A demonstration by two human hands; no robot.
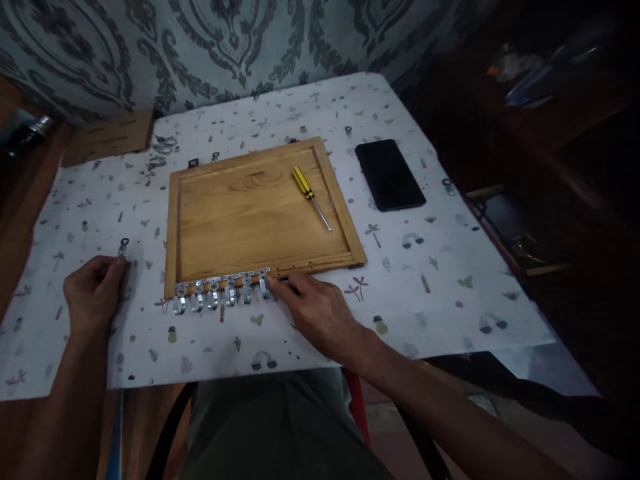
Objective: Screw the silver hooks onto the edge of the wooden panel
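A framed wooden board (225, 207) lies on the patterned tablecloth, with several metal hooks (230, 290) in a row along its near edge. The fingertips of my right hand (320, 310) touch the rightmost hook; its fingers are curled together. My left hand (95, 290) rests on the cloth left of the board, closed, with thumb and forefinger pressed together; what is between them, if anything, is too small to name. On the board's right part lies a yellow and black screwdriver (311, 195), its tip pointing toward the near right.
A black phone (390, 175) lies right of the board. Small metal pieces (163, 148) and a cardboard piece (110, 135) are at the back left. A patterned wall covering (225, 47) rises behind the table.
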